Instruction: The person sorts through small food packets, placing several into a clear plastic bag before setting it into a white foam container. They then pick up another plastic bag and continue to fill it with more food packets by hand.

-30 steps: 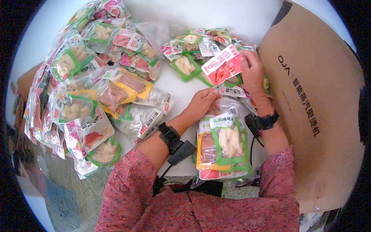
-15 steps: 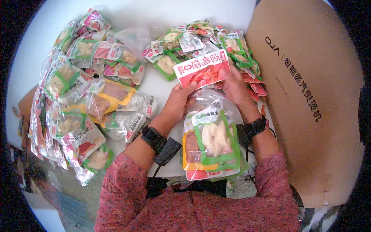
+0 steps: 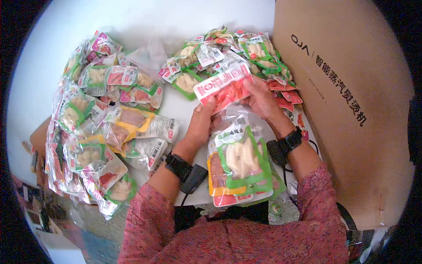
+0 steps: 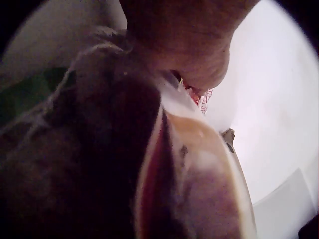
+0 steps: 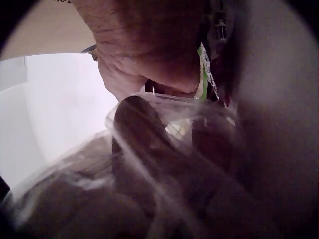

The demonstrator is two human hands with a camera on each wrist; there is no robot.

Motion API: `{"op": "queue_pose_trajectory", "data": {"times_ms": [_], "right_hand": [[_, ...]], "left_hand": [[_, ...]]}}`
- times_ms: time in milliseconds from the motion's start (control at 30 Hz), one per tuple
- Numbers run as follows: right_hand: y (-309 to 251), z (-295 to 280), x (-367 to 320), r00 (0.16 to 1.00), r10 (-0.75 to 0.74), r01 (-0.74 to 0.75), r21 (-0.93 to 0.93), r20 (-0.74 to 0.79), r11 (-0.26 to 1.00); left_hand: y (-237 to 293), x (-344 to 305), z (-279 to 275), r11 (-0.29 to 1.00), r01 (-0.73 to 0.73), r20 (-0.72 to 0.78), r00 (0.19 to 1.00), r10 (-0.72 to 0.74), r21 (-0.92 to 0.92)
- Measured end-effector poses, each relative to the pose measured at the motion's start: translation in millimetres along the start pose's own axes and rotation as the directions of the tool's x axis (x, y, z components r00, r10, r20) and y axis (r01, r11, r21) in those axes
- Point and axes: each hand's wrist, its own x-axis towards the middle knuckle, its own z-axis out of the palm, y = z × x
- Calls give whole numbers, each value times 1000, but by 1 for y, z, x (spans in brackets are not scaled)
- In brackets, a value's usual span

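Observation:
A red-and-white food packet (image 3: 224,88) is tilted above the mouth of a clear plastic bag (image 3: 241,115). My right hand (image 3: 265,103) pinches the packet's right end with the thumb on its front. At the packet's lower left corner is the thumb of my left hand (image 3: 200,125), whose other fingers grip the bag's rim and are largely hidden. Inside the bag lie several packs, a green-edged pack of pale meat (image 3: 242,158) in front and a yellow-edged one (image 3: 216,169) beside it. In the right wrist view, a finger (image 5: 134,122) shows through the bag's film.
Filled clear bags of packs (image 3: 88,132) crowd the table's left side. Behind the hands is a heap of loose packs (image 3: 189,81), with red packets (image 3: 288,96) at its right. A tall cardboard box (image 3: 343,145) borders the right side of the white table (image 3: 182,103).
My right hand has brought the red-and-white packet from over the loose heap down toward the bag's mouth. My left thumb has come to the packet's corner. The head view has shifted slightly.

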Motion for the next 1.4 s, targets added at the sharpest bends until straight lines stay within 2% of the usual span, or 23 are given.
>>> {"op": "queue_pose_trajectory", "data": {"times_ms": [33,67,100,133,167,200,267,333,400,467,567,633,700,800,1033,1100,1167,1267,1400], "right_hand": [[1,0,1,1000,-1,2,66,-11,998],[1,0,0,1000,-1,4,132,-22,991],[0,-2,0,1000,-4,8,135,-27,991],[-2,-4,0,1000,-24,24,34,-2,999],[-2,-6,0,999,-39,41,-67,26,997],[-2,-7,0,999,-40,41,-65,24,997],[-4,-4,0,997,-73,75,-180,15,981],[-2,-6,1,998,-61,66,-226,31,972],[1,-7,1,998,-49,60,-272,47,960],[4,-5,-1,998,-58,50,-279,-19,959],[8,-5,2,991,-121,106,-228,-52,968],[7,-4,2,993,-109,97,-210,-43,973],[7,-3,1,995,-97,89,-193,-35,977],[8,-5,2,996,-85,76,-187,-42,979],[14,-11,5,987,-137,119,-196,-82,973],[16,-14,8,984,-160,140,-226,-73,964],[16,-14,8,995,-73,61,-169,-68,984],[17,-10,6,996,-65,60,-79,-68,995],[14,-1,4,992,-98,93,-69,-75,993]], "left_hand": [[-3,2,-3,1000,-1,4,1000,1,5],[-7,5,-7,999,10,84,996,-14,46],[-11,7,-11,996,20,163,986,-34,88],[-10,5,-9,996,23,167,985,-38,92],[-10,3,-6,998,-6,150,989,-5,69],[-9,2,-4,998,-36,131,991,30,46],[-9,5,-11,997,-20,112,994,12,73],[-8,6,-11,995,-3,92,996,-6,100],[-5,4,-6,999,12,34,999,-10,-35],[-1,1,-5,1000,18,23,1000,-17,-12],[3,-1,-1,999,33,-14,999,-33,-20],[2,-1,-1,998,41,-38,998,-43,-48],[-1,1,-7,999,25,63,998,-26,26],[-4,2,-5,997,22,64,998,-17,-76],[-6,3,-6,998,23,93,995,-18,-54],[-4,5,-4,998,56,41,998,-55,-35],[-8,7,-8,998,52,64,997,-50,-29],[-13,10,-11,998,51,74,996,-48,-47],[-10,7,-10,996,38,83,996,-32,-75]]}}
